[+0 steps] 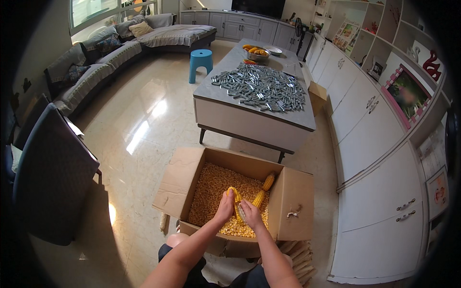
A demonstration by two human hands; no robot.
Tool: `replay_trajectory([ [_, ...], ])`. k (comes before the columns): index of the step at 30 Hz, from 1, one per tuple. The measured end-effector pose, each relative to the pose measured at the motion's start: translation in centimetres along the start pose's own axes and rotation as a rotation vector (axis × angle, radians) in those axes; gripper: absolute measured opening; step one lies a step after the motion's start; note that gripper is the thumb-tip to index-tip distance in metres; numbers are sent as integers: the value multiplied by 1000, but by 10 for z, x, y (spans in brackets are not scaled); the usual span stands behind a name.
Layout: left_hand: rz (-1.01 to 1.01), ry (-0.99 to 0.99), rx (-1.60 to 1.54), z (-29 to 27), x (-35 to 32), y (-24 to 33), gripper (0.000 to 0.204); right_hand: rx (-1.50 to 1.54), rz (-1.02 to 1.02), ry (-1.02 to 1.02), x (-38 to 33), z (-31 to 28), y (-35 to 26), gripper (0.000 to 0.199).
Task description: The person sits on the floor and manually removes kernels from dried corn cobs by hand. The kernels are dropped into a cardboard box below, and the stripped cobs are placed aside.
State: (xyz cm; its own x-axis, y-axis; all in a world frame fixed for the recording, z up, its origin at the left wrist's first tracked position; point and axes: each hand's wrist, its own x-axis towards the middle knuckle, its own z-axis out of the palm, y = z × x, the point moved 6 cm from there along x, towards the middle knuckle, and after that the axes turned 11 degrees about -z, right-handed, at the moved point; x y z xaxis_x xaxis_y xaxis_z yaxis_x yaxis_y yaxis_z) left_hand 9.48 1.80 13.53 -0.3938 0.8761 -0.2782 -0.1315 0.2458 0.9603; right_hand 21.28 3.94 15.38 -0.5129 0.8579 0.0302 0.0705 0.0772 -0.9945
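Over an open cardboard box [178,180], my two hands meet around corn. My left hand [224,208] is closed on a yellow ear of corn [234,193], tipped upright. My right hand [250,214] presses in from the other side, its fingers closed on a whitish piece [242,211] that looks like a stripped cob; the fingers partly hide it. Loose corn kernels [211,185] fill the bottom of the box, brighter yellow near me. Right of my hands, a second ear of corn [259,198] and a third, darker ear [269,181] lean along the box's right wall.
Stripped cobs [300,261] lie heaped on the floor by the box's near right corner. Beyond the box stands a grey-topped table [204,91] with many small metal cylinders [264,86] and a bowl of corn [255,54]. A blue stool [200,60], dark chair [53,177] and white cabinets [370,192] surround it.
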Motion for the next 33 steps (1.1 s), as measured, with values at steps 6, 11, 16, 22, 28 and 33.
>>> replay_trajectory([
  [6,17,-18,-42,-1,1,-1,40,146,0,19,1,0,3,43],
  [11,39,12,74,0,-7,18,40,93,-54,71,4,-4,12,46],
  [16,15,12,139,3,-12,17,39,-216,58,-129,3,2,-1,66],
  [22,73,-14,56,2,-1,2,39,-212,-67,-105,3,3,-1,65],
  [28,-23,-38,-132,-5,8,-6,36,20,2,-134,1,5,16,58],
  [33,51,-54,52,4,-2,10,36,-144,6,-16,1,-2,0,60],
])
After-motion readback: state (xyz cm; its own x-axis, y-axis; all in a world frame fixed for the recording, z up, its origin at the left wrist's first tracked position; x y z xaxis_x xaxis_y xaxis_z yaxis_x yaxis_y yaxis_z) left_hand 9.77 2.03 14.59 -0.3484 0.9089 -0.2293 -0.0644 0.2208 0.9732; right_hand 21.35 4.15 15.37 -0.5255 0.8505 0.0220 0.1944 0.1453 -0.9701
